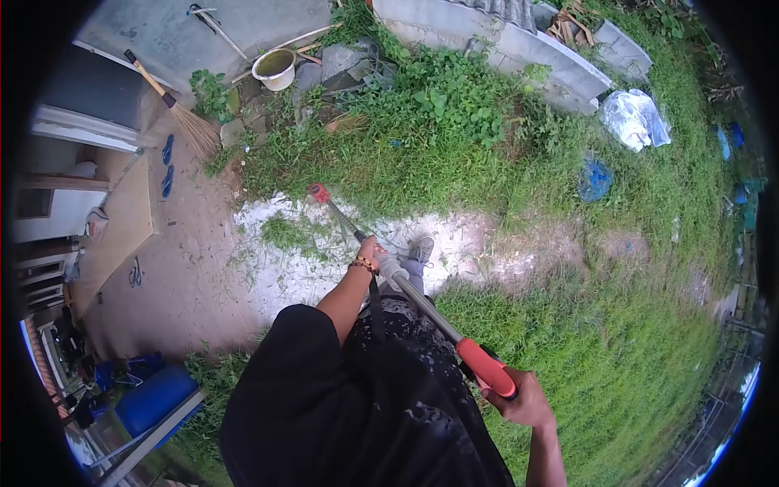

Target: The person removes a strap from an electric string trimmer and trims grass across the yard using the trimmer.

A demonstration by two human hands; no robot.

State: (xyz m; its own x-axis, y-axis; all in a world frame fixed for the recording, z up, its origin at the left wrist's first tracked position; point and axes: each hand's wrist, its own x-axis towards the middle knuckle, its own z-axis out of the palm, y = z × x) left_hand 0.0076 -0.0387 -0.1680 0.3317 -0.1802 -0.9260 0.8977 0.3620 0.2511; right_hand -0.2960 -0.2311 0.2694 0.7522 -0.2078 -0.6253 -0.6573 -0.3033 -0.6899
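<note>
A long grass trimmer runs diagonally across my body, its metal shaft [434, 316] between a red head [319, 193] low over the ground and a red rear handle [485, 367]. My left hand [369, 253], with a beaded bracelet at the wrist, is wrapped round the trimmer's front grip. At the back end, my right hand [523, 399] is closed on the red handle. Cut grass [294, 235] lies on the pale ground under the trimmer head. One of my shoes [423, 248] stands just beyond the shaft. Whether the cutting line is spinning cannot be made out.
Tall weeds [454, 97] grow ahead along a low concrete wall [487, 32]. A bucket [274, 70], a broom [174, 105] and blue sandals [167, 166] are at the left, by a doorway. Plastic bags [635, 119] lie in grass at right; a blue barrel [154, 402] is at lower left.
</note>
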